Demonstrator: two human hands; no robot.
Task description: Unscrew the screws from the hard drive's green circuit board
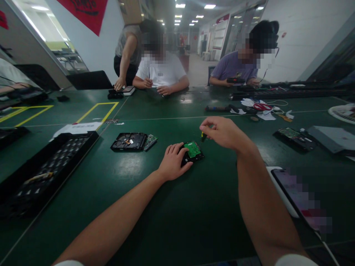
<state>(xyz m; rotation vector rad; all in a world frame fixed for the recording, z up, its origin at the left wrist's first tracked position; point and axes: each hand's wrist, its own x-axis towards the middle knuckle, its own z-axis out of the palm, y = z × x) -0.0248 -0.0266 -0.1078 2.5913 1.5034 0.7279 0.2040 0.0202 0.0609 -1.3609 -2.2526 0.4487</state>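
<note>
A hard drive lies on the green table with its green circuit board facing up. My left hand holds it from the left, fingers across its far side and the thumb along the near edge. Above the drive's right side, my right hand pinches a small screwdriver with a black and yellow handle. The screwdriver points down at the board's right edge; whether its tip sits in a screw is too small to tell. Left of the drive are an opened black hard drive case and a loose circuit board.
A long black tray stands at the left. On the right are another hard drive, a grey box and a phone with a cable. Cables and scraps lie farther back. Several people are across the table.
</note>
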